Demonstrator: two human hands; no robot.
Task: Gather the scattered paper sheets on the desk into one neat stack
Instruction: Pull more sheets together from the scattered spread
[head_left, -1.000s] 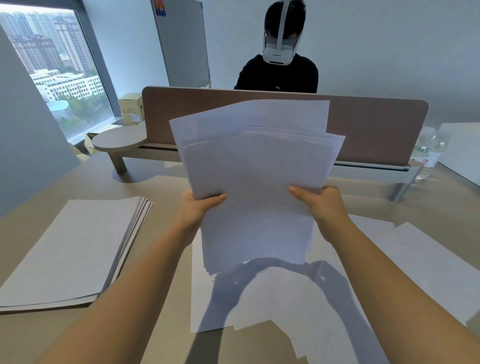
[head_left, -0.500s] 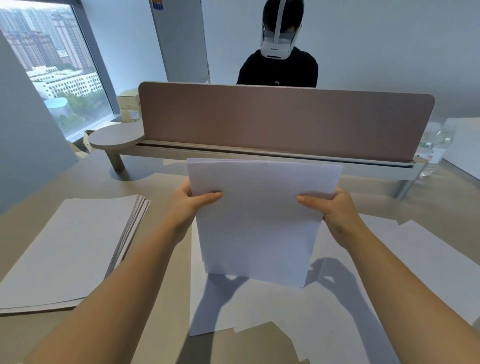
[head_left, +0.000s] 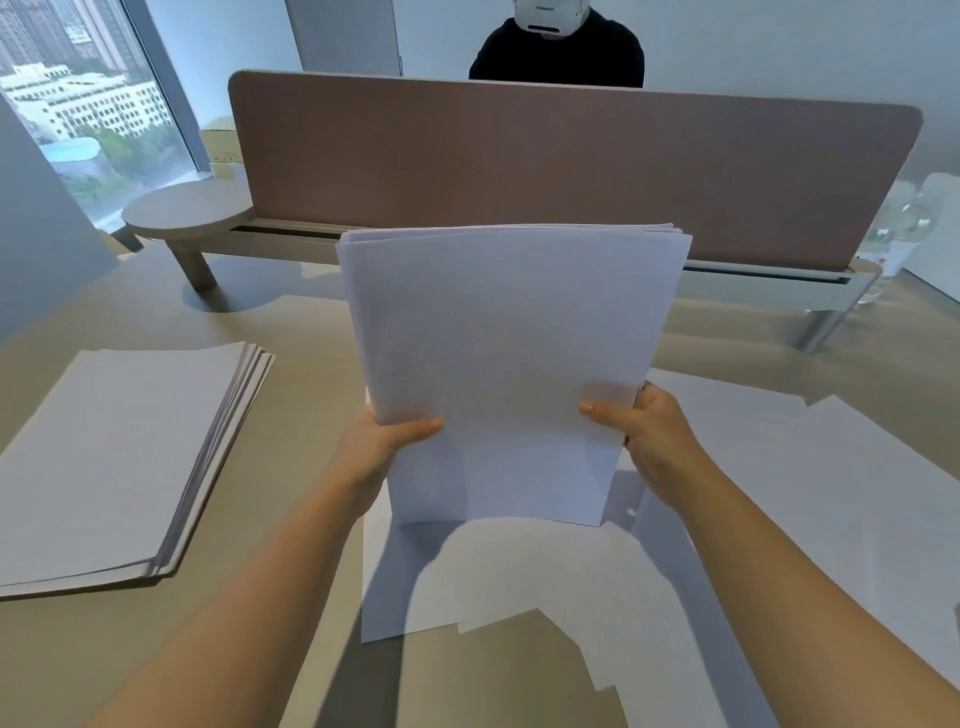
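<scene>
I hold a bundle of white paper sheets (head_left: 509, 364) upright above the desk, its top edges nearly level. My left hand (head_left: 376, 441) grips the bundle's lower left edge, thumb on the front. My right hand (head_left: 644, 436) grips the lower right edge the same way. The bundle's bottom edge hangs just over several loose white sheets (head_left: 779, 509) spread flat on the desk under and to the right of my hands. A separate thick stack of sheets (head_left: 119, 452) lies flat at the left.
A brown divider panel (head_left: 571, 166) on a grey rail crosses the back of the beige desk (head_left: 311, 338), with a round shelf (head_left: 187, 213) at its left end. A person in black sits behind it. Plastic bottles (head_left: 914, 223) stand far right.
The uneven, fanned bundle dropped onto the desk and squared up, then rose again. Its top edges are now almost aligned. Both hands kept their grip on the sides.
</scene>
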